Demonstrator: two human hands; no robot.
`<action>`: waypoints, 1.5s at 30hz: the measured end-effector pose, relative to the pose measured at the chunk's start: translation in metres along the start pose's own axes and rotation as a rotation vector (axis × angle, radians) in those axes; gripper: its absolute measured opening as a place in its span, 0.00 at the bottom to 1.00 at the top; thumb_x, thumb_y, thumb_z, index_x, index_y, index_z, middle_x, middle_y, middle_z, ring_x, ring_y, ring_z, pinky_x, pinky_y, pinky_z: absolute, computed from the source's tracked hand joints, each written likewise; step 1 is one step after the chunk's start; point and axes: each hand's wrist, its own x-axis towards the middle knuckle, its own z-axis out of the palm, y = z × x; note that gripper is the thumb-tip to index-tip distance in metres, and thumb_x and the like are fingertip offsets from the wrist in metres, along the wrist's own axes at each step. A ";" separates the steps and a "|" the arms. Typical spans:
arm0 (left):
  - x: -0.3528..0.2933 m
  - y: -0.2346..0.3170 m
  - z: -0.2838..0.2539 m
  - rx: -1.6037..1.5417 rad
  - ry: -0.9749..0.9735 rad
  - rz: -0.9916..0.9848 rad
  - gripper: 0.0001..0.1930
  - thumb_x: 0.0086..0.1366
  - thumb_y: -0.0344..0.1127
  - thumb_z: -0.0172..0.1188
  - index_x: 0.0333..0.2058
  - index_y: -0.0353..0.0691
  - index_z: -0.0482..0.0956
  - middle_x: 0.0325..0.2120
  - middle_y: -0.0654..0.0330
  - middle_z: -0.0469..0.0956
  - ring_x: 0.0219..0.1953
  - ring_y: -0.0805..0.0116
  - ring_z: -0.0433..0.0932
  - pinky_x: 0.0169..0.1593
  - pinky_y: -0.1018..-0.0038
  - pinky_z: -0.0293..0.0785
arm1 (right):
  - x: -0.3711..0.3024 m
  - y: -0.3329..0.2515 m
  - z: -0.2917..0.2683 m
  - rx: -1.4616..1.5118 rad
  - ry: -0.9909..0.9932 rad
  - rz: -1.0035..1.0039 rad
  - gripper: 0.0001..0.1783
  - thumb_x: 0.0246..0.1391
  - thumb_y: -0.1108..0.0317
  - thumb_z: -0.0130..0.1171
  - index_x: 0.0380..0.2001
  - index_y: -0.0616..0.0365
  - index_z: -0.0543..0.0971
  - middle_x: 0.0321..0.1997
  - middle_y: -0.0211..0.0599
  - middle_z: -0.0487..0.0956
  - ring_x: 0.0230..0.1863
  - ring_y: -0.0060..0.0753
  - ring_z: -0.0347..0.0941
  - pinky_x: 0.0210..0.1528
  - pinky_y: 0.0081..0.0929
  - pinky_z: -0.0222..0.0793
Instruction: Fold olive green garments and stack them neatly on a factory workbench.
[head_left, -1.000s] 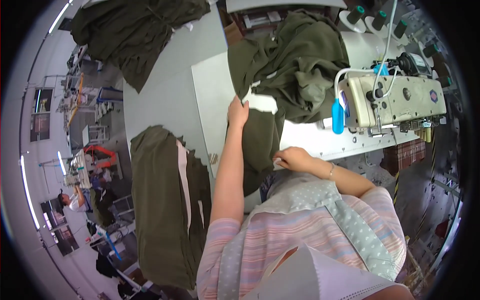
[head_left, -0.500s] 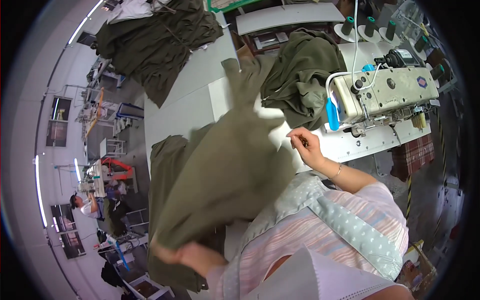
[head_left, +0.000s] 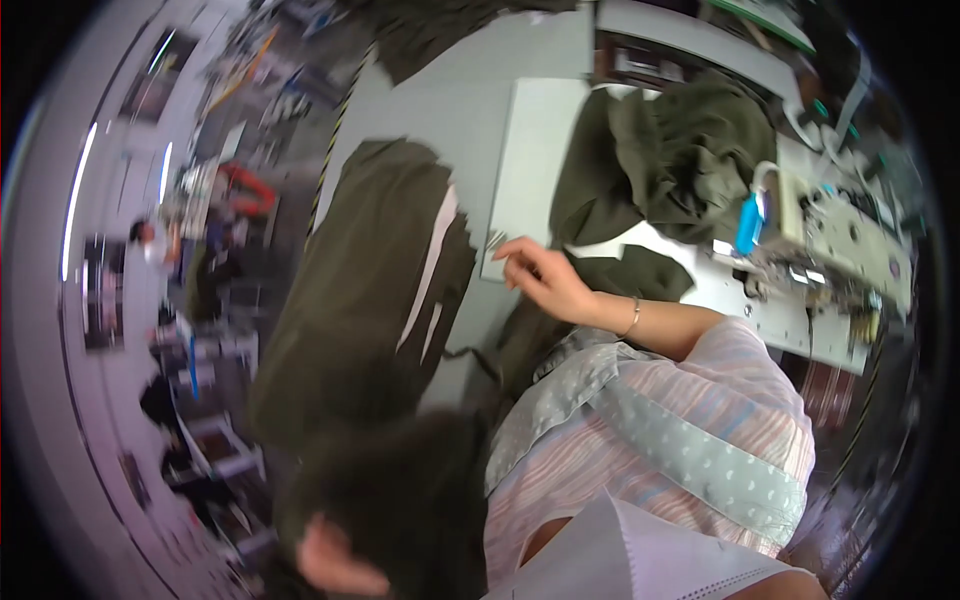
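On your right, the sewing machine (head_left: 845, 235) stands at the far side of the white work surface (head_left: 535, 130), with a blue piece (head_left: 748, 225) hanging at its near end. Between the machine and the bare grey table (head_left: 465, 120) sits a crumpled olive heap (head_left: 690, 150), covering much of the white surface ahead of you. More dark cloth (head_left: 440, 30) lies at the far edge of the grey table. A long olive stack (head_left: 345, 270) with pale strips (head_left: 430, 265) takes up the table on your left, and in the background beyond it a person (head_left: 155, 245) is at a machine.

The loose dark cloth (head_left: 410, 490) lies at your lower left, overlapping the near end of the stack. Your left hand (head_left: 340, 562) is against this cloth, at its near side, so most of it spreads beyond your fingers; blur hides whether they are clamped on it, and you cannot tell from this view. Your right hand (head_left: 550, 285) is well apart from that cloth, between the stack and an olive flap (head_left: 645, 270), its fingers loosely bent and parted. Whether it touches the flap cannot be told.
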 end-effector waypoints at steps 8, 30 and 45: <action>0.036 -0.025 0.120 -0.675 -0.476 -0.143 0.04 0.58 0.25 0.53 0.31 0.35 0.68 0.21 0.65 0.69 0.22 0.76 0.67 0.28 0.81 0.64 | -0.007 -0.046 0.052 0.327 -0.751 0.319 0.11 0.65 0.64 0.42 0.40 0.60 0.69 0.23 0.26 0.67 0.21 0.14 0.56 0.24 0.13 0.54; 0.043 -0.040 0.141 -0.816 -0.818 -0.017 0.31 0.52 0.17 0.52 0.58 0.32 0.61 0.53 0.61 0.64 0.56 0.69 0.64 0.58 0.74 0.61 | -0.010 0.036 0.061 0.155 -0.711 0.732 0.14 0.63 0.59 0.48 0.30 0.58 0.70 0.21 0.22 0.67 0.20 0.11 0.57 0.19 0.12 0.51; 0.066 0.000 0.098 -1.001 -0.338 -0.027 0.27 0.53 0.17 0.56 0.54 0.37 0.68 0.41 0.66 0.69 0.39 0.77 0.69 0.44 0.81 0.67 | 0.025 0.021 0.065 -0.077 -0.579 0.019 0.08 0.51 0.68 0.63 0.29 0.61 0.76 0.28 0.23 0.71 0.26 0.15 0.61 0.26 0.18 0.59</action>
